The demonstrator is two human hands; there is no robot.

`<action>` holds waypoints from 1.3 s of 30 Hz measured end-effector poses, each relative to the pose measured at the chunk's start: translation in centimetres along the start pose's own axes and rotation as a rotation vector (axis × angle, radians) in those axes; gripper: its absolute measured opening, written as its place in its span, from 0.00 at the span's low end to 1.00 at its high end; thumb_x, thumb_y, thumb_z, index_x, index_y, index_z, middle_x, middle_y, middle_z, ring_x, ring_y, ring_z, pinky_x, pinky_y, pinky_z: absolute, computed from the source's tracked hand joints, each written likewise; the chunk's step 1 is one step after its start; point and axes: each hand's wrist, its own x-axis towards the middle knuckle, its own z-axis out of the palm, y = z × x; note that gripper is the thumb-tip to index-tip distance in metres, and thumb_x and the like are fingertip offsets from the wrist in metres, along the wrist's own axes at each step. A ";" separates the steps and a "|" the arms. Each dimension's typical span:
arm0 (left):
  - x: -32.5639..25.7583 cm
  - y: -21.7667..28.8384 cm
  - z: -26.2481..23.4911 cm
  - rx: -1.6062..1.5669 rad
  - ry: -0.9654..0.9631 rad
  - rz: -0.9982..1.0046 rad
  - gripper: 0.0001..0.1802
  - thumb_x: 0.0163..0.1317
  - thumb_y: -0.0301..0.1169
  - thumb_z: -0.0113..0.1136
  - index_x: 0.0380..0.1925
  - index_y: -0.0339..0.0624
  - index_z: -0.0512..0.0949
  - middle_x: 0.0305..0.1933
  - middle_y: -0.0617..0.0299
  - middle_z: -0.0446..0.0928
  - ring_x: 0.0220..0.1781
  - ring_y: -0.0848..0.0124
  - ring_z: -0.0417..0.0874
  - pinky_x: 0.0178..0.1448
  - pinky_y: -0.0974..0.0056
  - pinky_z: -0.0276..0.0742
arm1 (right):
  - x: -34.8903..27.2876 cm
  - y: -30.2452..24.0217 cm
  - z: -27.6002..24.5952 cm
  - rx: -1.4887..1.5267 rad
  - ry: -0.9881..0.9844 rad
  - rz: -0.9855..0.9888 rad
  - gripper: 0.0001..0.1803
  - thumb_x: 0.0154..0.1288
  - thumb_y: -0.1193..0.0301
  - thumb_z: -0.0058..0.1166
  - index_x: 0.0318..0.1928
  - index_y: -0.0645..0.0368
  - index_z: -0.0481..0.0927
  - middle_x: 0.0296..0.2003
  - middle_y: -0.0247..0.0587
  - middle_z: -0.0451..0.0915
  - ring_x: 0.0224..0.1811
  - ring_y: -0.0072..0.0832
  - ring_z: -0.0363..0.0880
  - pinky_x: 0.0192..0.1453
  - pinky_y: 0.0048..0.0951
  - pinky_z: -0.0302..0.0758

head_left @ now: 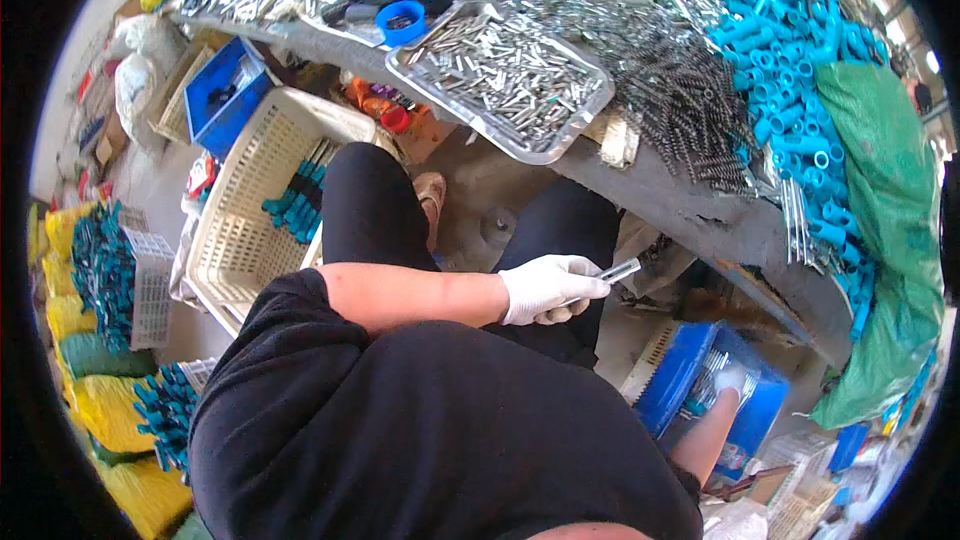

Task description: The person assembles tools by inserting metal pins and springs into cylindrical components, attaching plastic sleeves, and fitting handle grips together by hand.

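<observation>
Beside a heaped worktop, left grip tight round metal piece, right grip, in blue bin, unclear.

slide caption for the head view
Gloved left hand holding a silvery piece, gloved right hand down in a blue bin.

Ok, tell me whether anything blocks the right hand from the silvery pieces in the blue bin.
Nothing visible does: the gloved right hand is inside the blue bin, past its rim, right at the silvery pieces. Whether it holds any is too small to tell.
</observation>
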 end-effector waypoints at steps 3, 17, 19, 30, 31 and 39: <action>-0.1 -0.3 -0.7 -0.020 -0.068 0.026 0.12 0.63 0.41 0.63 0.34 0.48 0.72 0.20 0.71 0.68 0.13 0.82 0.62 0.16 0.73 0.53 | -1.9 4.4 -1.5 0.930 -0.025 0.255 0.09 0.46 0.76 0.57 0.32 0.62 0.76 0.23 0.46 0.77 0.22 0.37 0.78 0.26 0.37 0.77; -8.4 0.2 -3.6 0.106 0.000 0.364 0.14 0.61 0.40 0.63 0.30 0.42 0.72 0.16 0.68 0.67 0.14 0.80 0.63 0.17 0.72 0.53 | -18.3 -38.9 -27.0 1.793 -0.399 -0.707 0.14 0.58 0.74 0.56 0.44 0.65 0.73 0.34 0.42 0.78 0.32 0.27 0.79 0.35 0.27 0.77; -9.7 -0.1 -4.8 0.024 0.055 0.497 0.13 0.62 0.36 0.63 0.34 0.41 0.71 0.21 0.64 0.75 0.15 0.81 0.65 0.18 0.74 0.57 | -18.4 -41.2 -27.0 1.849 -0.558 -0.770 0.13 0.60 0.75 0.54 0.46 0.63 0.72 0.36 0.42 0.79 0.34 0.27 0.79 0.36 0.27 0.78; -13.4 -0.2 -8.7 0.050 0.249 0.490 0.11 0.61 0.35 0.61 0.33 0.41 0.72 0.20 0.68 0.71 0.17 0.81 0.66 0.20 0.74 0.59 | -20.3 -46.1 -27.6 1.725 -0.464 -0.734 0.24 0.61 0.79 0.58 0.57 0.66 0.67 0.43 0.43 0.78 0.42 0.28 0.81 0.43 0.27 0.82; -13.3 -0.2 -8.9 0.034 0.254 0.471 0.10 0.61 0.35 0.61 0.33 0.41 0.73 0.20 0.68 0.70 0.17 0.80 0.66 0.20 0.74 0.59 | -20.3 -46.2 -27.6 1.716 -0.456 -0.717 0.25 0.61 0.77 0.59 0.57 0.66 0.67 0.43 0.45 0.78 0.41 0.30 0.82 0.41 0.27 0.82; -12.9 0.2 -10.0 0.064 0.211 0.438 0.10 0.60 0.34 0.61 0.33 0.40 0.73 0.18 0.68 0.68 0.16 0.81 0.65 0.20 0.74 0.58 | -19.2 -46.2 -27.4 1.671 -0.451 -0.670 0.25 0.59 0.75 0.62 0.55 0.67 0.68 0.40 0.48 0.80 0.37 0.31 0.82 0.39 0.27 0.81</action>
